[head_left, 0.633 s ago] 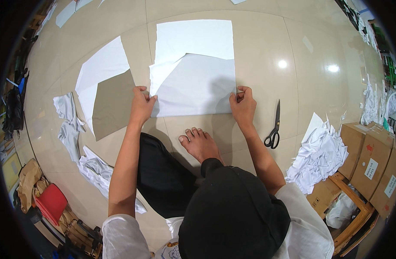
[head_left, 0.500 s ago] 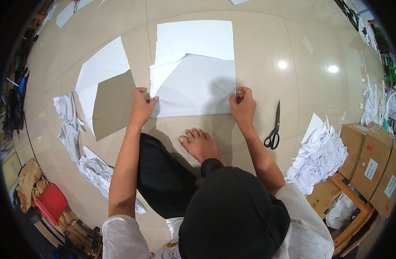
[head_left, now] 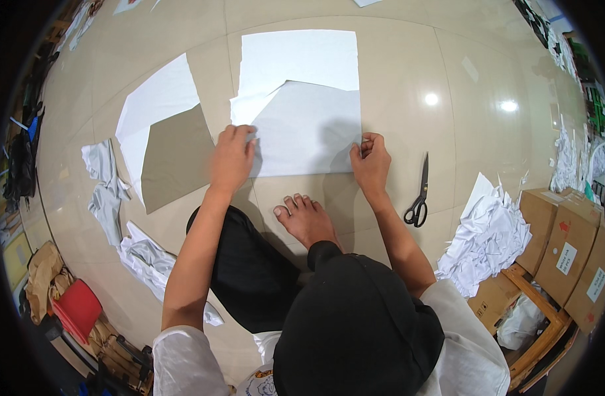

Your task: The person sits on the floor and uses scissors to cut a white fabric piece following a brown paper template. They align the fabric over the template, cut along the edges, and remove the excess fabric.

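Note:
A pale grey-white fabric piece (head_left: 309, 135) with a slanted upper left edge lies flat on the floor in front of me. It overlaps a larger white fabric sheet (head_left: 299, 56), which shows beyond it and along its left side. My left hand (head_left: 233, 157) rests over the left edge of the cloth, palm down, its fingers stretched out. At the opposite side, my right hand (head_left: 373, 160) pinches the right edge of the pale fabric between thumb and fingers. Black-handled scissors (head_left: 419, 198) lie on the floor to the right of that hand.
Left of the cloth lie an olive-brown fabric piece (head_left: 177, 158) and a white one (head_left: 160, 96). Crumpled white scraps (head_left: 147, 261) lie farther left. A white cloth heap (head_left: 487, 231) sits by cardboard boxes (head_left: 546, 224) at right. My bare foot (head_left: 305, 221) stands near the fabric's edge.
My left hand has moved right and slightly up onto the cloth's left edge, its fingers now stretched out over it. My right hand has stayed at the right edge.

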